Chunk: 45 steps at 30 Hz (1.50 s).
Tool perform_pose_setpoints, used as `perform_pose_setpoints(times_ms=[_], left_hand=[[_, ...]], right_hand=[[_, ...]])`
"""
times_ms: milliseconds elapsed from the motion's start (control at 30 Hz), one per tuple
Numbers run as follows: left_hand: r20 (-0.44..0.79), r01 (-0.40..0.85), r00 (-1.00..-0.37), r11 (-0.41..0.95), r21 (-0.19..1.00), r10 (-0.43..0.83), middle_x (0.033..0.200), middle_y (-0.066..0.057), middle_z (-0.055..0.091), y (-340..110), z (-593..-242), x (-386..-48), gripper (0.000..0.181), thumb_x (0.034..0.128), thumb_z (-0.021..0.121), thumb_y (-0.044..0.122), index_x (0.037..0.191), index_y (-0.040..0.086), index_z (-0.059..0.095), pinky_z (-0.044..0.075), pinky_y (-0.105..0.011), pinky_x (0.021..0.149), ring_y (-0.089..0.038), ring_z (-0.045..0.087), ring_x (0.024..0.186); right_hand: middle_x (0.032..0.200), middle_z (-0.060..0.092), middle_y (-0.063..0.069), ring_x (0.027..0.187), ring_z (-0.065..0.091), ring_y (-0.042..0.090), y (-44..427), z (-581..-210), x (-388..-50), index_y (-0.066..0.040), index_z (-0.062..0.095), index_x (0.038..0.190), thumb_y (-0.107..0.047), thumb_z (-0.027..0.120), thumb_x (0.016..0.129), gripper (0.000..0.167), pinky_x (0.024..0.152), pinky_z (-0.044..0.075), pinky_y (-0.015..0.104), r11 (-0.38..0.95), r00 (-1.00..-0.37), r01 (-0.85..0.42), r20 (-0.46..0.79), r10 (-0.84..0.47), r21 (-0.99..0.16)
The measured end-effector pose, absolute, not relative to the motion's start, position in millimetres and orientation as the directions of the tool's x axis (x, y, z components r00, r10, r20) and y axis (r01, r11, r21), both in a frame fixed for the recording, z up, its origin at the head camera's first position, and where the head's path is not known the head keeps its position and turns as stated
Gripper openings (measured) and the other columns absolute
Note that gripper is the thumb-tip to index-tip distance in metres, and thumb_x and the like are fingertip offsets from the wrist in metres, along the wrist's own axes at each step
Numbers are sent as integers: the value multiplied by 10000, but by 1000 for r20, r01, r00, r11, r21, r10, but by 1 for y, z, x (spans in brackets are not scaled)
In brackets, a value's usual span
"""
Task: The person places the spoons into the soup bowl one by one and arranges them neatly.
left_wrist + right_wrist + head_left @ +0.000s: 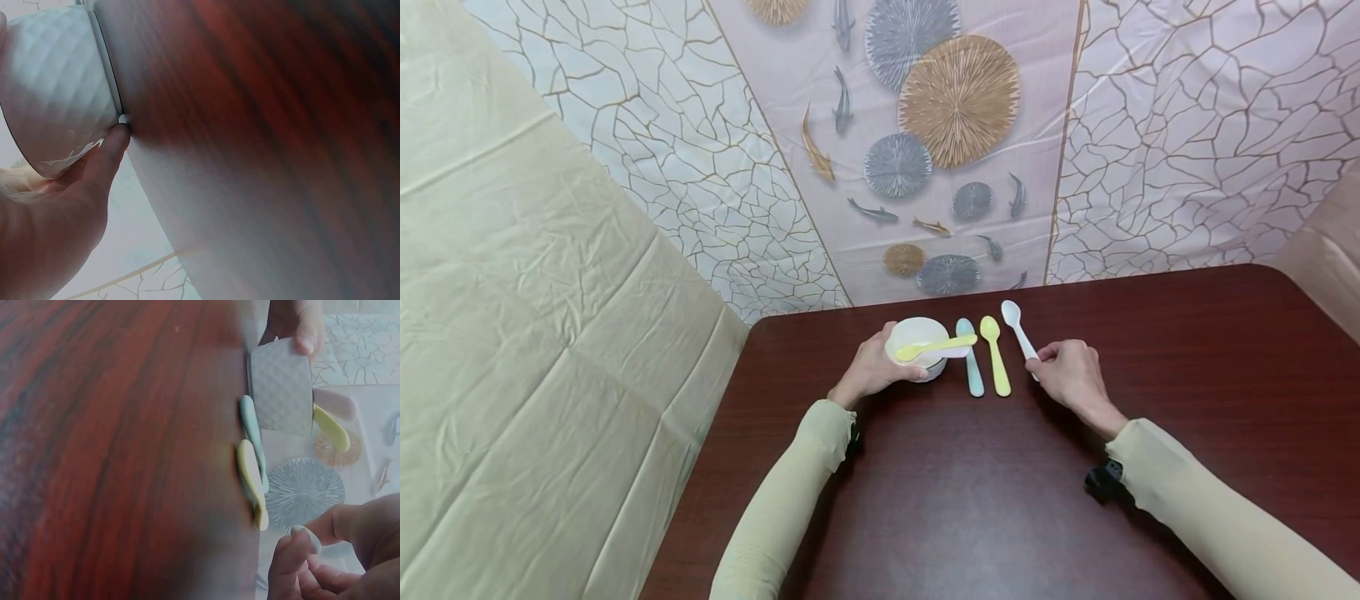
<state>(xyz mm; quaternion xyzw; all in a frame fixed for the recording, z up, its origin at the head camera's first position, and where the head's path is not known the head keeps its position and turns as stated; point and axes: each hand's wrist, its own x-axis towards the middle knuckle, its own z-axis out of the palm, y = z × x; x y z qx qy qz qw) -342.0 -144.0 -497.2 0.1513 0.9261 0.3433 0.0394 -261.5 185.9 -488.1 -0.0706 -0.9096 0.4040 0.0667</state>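
White & prob. plastic, a spoon [1026, 342] was held near its hdl end by the R hand [1072, 375], pinched btwn thumb & fingers, w/ its head turned toward the far edge of the table [955, 483]. It was positioned at the R end of a row, near a yellow spoon [997, 362] & then a blue spoon [973, 375]; whether it was lifted or touching the table couldn't be told. By its look it was judged v. light & fairly stiff, so little force would be needed; the smooth surface might swivel if only the tip were pinched, so a hold a bit further up the hdl would prob. be steadier. Breakage was thought unlikely. A white bowl [916, 331] was gripped by the L hand [876, 362], thumb on the near side & fingers round the L side, upright on the table just beside the blue spoon. In it were set a 2nd yellow spoon [955, 342] & a pale spoon [957, 352], hdls stuck out past the R rim. The outer wall, diamond-patterned in the wrist views, was judged rigid & heavier than any spoon; extra grip might be given by the facets, tho' a glossy finish could be slick. Ceramic or plastic couldn't be told, so gentle handling was advised, w/ the outer wall held rather than the rim.
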Motion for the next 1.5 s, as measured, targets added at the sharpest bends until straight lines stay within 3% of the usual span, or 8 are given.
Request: perform_pose_setpoints(times_ms=[800, 1500], left_hand=[[42, 266, -948, 715, 647, 314, 1389, -118, 691, -144, -496, -342, 986, 756, 981, 477, 1549, 156, 490, 532, -462, 1051, -285, 655, 1224], [51, 274, -948, 725, 632, 314, 1393, -126, 703, -144, -495, -341, 994, 750, 982, 472, 1549, 139, 495, 534, -470, 1065, -304, 666, 1247]], right_hand=[[804, 804, 117, 779, 642, 256, 188, -474, -254, -6, 835, 956, -162, 747, 936, 180, 702, 441, 317, 651, -961, 16, 169, 220, -759], [879, 829, 164, 751, 616, 184, 190, -467, -250, -10, 852, 1044, -169, 738, 953, 216, 651, 418, 259, 619, -942, -12, 217, 257, -786]])
